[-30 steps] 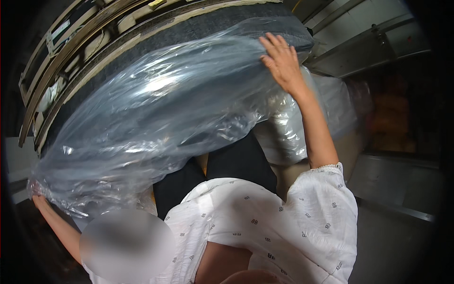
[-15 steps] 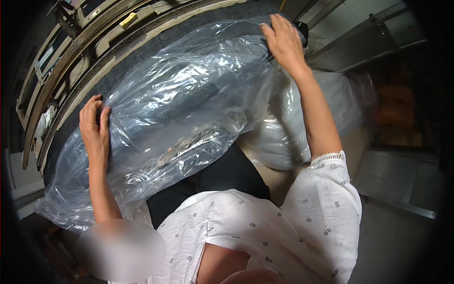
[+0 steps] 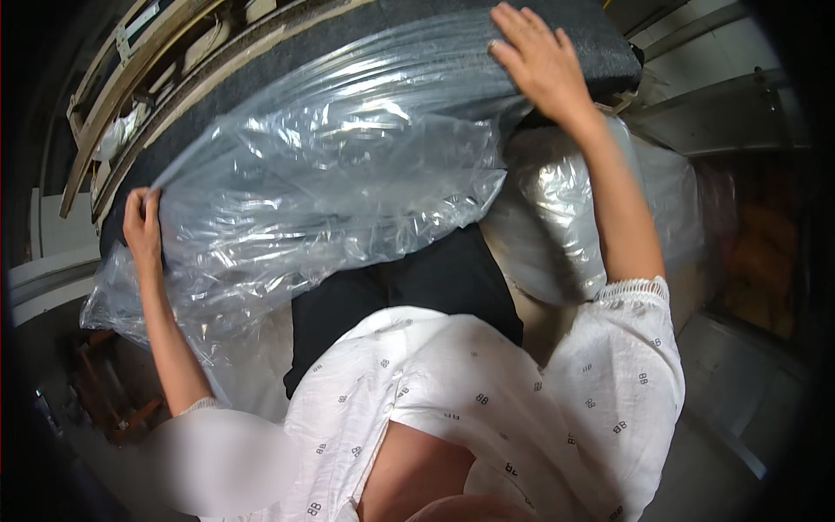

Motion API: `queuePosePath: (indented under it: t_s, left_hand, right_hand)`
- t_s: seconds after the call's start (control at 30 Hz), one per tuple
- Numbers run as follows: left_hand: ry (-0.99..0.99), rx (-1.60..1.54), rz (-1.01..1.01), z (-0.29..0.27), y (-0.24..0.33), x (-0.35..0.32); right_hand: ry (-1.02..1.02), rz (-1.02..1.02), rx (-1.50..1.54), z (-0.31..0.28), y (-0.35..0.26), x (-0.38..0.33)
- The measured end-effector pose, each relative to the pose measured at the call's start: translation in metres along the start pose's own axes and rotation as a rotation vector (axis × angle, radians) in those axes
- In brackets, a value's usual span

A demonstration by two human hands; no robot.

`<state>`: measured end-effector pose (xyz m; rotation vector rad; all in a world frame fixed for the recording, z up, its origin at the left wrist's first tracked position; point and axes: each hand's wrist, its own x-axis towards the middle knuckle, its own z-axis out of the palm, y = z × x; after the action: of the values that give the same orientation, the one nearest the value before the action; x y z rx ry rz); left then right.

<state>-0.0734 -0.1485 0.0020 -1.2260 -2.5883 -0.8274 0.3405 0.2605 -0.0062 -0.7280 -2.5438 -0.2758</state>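
A large, crumpled clear plastic bag (image 3: 339,174) is spread over a dark grey padded surface (image 3: 578,65) in front of me. At its left corner my left hand (image 3: 142,222) pinches the plastic edge between thumb and fingers. A taut fold runs from that grip up toward the far right. My right hand (image 3: 548,74) lies palm down with fingers apart at the far right, by the bag's upper edge. The near part of the bag hangs loosely over my black-trousered lap (image 3: 417,283).
Wooden slats and rails (image 3: 130,96) run along the far left edge. More plastic-wrapped material (image 3: 557,196) sits to the right, beneath my right forearm. A metal panel (image 3: 731,109) stands at the far right, with an orange-brown object (image 3: 757,261) in shadow below it.
The plastic has been drawn tauter along its far edge, baring more dark surface at the right. My left hand has moved slightly left and closed on the edge; my right hand moved slightly right.
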Motion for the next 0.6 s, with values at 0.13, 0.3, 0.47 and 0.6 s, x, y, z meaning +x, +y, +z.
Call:
queuePosePath:
  t_s: [0.13,0.3,0.47,0.6]
  left_hand:
    - [0.046,-0.144,-0.042,-0.003,-0.016,0.001]
    - [0.083,-0.136,-0.066,-0.002,-0.019,0.006]
    - [0.054,-0.184,-0.125,0.003,-0.036,0.01]
    - [0.057,-0.219,-0.044,0.008,-0.026,0.015]
  right_hand:
    - [-0.127,0.138,0.271,-0.043,0.0,-0.001]
    - [0.145,0.133,0.599,-0.059,-0.024,-0.081]
    - [0.083,0.553,0.936,-0.036,-0.096,-0.129]
    - [-0.278,0.788,1.309,-0.032,-0.113,-0.124]
